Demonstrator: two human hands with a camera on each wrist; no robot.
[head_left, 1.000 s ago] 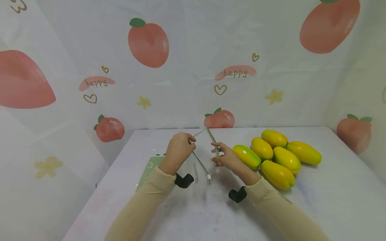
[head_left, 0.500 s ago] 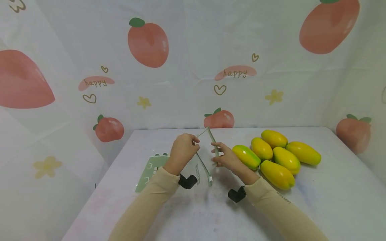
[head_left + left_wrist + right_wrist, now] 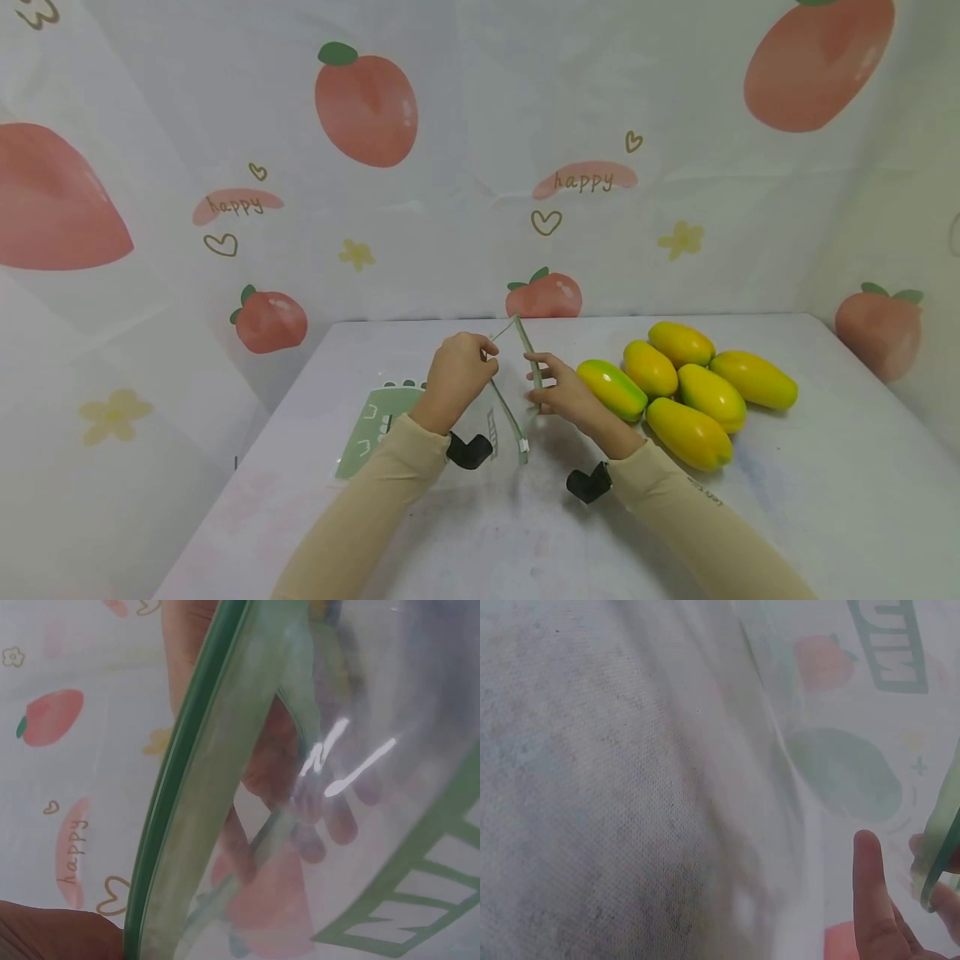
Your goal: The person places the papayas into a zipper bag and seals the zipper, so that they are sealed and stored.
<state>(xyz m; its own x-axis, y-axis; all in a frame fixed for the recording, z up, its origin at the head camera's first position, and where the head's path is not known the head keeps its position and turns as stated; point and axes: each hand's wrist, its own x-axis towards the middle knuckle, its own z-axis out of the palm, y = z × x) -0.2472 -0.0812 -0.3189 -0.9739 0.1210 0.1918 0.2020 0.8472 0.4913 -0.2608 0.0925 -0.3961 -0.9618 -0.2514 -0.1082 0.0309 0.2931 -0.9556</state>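
Between my hands stands a clear zip bag (image 3: pixel 508 408) with a green zipper edge, its mouth spread wide and a white slider (image 3: pixel 523 446) at the near end. My left hand (image 3: pixel 453 375) pinches the left edge of the mouth. The right hand (image 3: pixel 562 387) grips the opposite edge, its fingers spread along it. Up close in the left wrist view, the green zipper strip (image 3: pixel 180 780) runs across, with fingers showing blurred through the plastic. In the right wrist view, one finger (image 3: pixel 870 877) points up beside the green edge, and printed patterns show on the clear film.
Several yellow-green mangoes (image 3: pixel 693 400) lie in a group right of my right hand. A flat green printed bag (image 3: pixel 375 421) lies partly behind my left arm. The white table (image 3: pixel 480 533) ends at a fruit-printed backdrop (image 3: pixel 450 208).
My left hand has moved slightly to the right, narrowing the bag's mouth a little and uncovering more of the flat green bag. The right hand stays almost in place.
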